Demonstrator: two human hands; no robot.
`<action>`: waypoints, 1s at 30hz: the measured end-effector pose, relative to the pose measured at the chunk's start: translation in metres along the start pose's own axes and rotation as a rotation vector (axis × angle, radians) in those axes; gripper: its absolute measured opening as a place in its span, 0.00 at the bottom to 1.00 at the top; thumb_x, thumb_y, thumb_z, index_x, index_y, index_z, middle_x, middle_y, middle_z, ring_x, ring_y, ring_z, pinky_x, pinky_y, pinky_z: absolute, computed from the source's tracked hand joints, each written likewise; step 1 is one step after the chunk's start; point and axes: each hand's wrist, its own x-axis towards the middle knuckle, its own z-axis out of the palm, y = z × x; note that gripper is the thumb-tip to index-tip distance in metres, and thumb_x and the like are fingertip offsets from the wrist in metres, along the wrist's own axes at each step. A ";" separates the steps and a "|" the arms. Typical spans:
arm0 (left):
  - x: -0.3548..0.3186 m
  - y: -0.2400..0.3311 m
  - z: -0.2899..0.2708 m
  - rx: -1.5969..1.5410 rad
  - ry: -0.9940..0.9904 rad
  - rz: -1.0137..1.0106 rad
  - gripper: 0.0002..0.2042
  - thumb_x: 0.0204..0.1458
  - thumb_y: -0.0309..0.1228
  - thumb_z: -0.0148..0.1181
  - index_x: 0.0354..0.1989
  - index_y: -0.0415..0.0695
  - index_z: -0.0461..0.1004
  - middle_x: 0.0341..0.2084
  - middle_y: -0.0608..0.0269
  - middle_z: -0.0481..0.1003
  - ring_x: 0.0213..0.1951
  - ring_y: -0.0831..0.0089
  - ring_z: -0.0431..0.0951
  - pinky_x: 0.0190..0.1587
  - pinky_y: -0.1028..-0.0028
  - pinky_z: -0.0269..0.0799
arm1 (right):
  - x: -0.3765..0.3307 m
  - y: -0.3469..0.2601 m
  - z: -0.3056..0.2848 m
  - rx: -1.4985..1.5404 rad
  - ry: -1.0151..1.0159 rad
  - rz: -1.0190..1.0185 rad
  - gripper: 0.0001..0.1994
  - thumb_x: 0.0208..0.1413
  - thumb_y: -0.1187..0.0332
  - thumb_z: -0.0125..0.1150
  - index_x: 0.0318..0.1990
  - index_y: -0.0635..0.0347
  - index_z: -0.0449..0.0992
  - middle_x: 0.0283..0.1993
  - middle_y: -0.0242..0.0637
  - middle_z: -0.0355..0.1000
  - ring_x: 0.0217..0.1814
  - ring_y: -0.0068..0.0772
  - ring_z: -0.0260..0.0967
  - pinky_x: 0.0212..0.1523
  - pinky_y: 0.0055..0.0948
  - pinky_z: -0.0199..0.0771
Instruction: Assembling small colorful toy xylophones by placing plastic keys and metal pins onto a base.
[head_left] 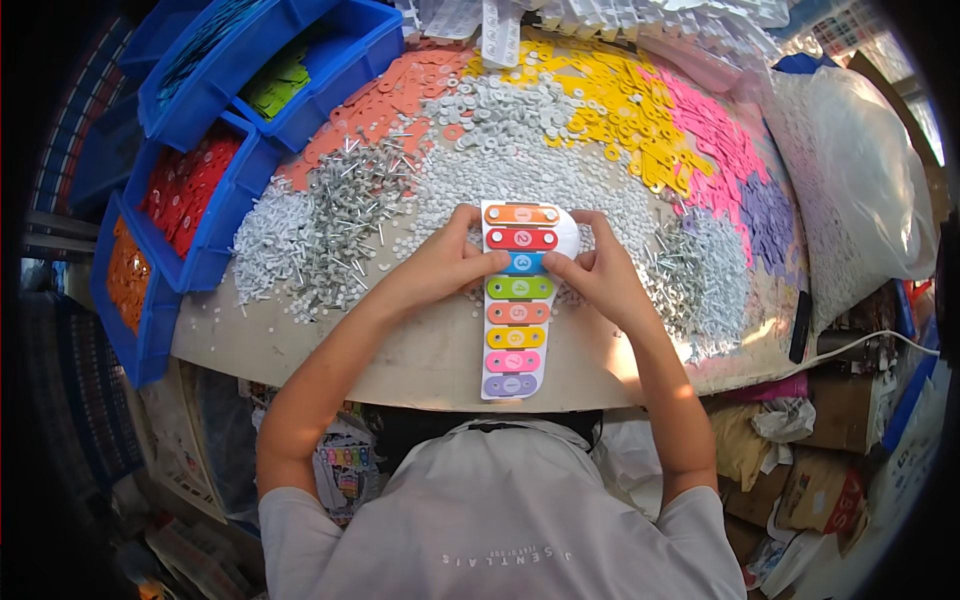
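Note:
A toy xylophone (517, 314) with a white base and several coloured bars lies lengthwise in front of me, its near end by the table edge. My left hand (450, 262) grips its left side, and my right hand (606, 275) its right side. Both thumbs press on the ends of the blue bar (522, 263); the other fingers are partly hidden behind the base. White round caps sit at the ends of the orange bar (521, 214) and red bar (521, 238). Dark spots show at the ends of the lower bars.
Heaps of white rings (510, 110), metal pins (352, 215), yellow bars (625, 110), pink bars (715, 150) and purple bars (768, 225) cover the table (420, 365). Blue bins (232, 210) stand at the left. A large white sack (860, 160) leans at the right.

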 end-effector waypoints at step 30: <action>-0.104 -0.010 -0.092 0.841 0.966 0.510 0.06 0.53 0.23 0.63 0.39 0.42 0.82 0.32 0.59 0.76 0.37 0.60 0.76 0.40 0.67 0.72 | -0.101 0.118 -0.169 -0.935 1.000 -0.301 0.14 0.61 0.74 0.56 0.54 0.63 0.75 0.49 0.47 0.73 0.49 0.44 0.71 0.50 0.39 0.70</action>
